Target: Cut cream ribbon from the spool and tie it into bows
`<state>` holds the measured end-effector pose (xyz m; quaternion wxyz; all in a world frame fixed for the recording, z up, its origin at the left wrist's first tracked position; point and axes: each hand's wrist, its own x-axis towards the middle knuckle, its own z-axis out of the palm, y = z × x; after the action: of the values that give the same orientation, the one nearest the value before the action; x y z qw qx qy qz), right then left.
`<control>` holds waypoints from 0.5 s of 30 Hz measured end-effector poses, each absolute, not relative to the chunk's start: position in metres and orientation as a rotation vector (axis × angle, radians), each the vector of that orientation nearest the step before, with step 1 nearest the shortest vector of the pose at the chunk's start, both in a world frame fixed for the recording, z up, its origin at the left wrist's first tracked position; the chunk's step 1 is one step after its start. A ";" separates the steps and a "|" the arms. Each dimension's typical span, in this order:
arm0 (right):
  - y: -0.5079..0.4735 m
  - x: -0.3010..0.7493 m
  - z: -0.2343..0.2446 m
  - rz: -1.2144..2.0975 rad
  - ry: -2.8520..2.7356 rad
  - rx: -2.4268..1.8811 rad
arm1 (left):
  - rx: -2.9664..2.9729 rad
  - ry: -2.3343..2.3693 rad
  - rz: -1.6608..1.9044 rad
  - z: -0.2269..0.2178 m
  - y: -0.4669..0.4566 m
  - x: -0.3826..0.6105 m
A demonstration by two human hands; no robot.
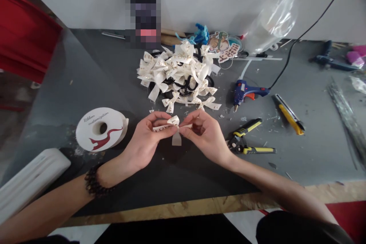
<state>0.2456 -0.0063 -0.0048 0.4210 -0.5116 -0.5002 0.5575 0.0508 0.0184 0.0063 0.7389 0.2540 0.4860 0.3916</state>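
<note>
Between my two hands is a white ribbon (176, 139) with printed letters, folded so a loop stands up and a tail hangs down. My left hand (147, 133) pinches it from one side, thumb and fingertips together. From the other side my right hand (204, 131) pinches the same ribbon, its fingertips nearly meeting the left ones. Just beyond the hands lies a heap of white ribbon bows (180, 72) with black bands among them. A ribbon spool (85, 131) with a red design on its face lies left of my left hand.
Right of the heap lies a blue hot glue gun (248, 90) with its black cord. Nearer are yellow-black wire strippers (243, 141) and a yellow utility knife (288, 114). A white device (34, 175) sits at left; a plastic bag (274, 19) stands against the wall.
</note>
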 end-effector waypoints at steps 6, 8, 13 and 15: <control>-0.010 0.246 -0.004 1.164 -1.472 -1.332 | 0.710 1.093 0.872 0.005 0.016 0.049; -0.009 0.246 -0.004 1.162 -1.473 -1.338 | 0.744 1.100 0.888 0.006 0.015 0.048; -0.007 0.245 -0.008 1.205 -1.442 -1.364 | 0.828 1.095 0.836 0.011 0.015 0.048; -0.007 0.246 -0.008 1.222 -1.422 -1.369 | 0.857 1.111 0.829 0.012 0.015 0.048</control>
<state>0.2457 -0.0068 -0.0078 0.3987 -0.5409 -0.5616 0.4827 0.0475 0.0148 0.0117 0.6860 0.3826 0.4961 0.3700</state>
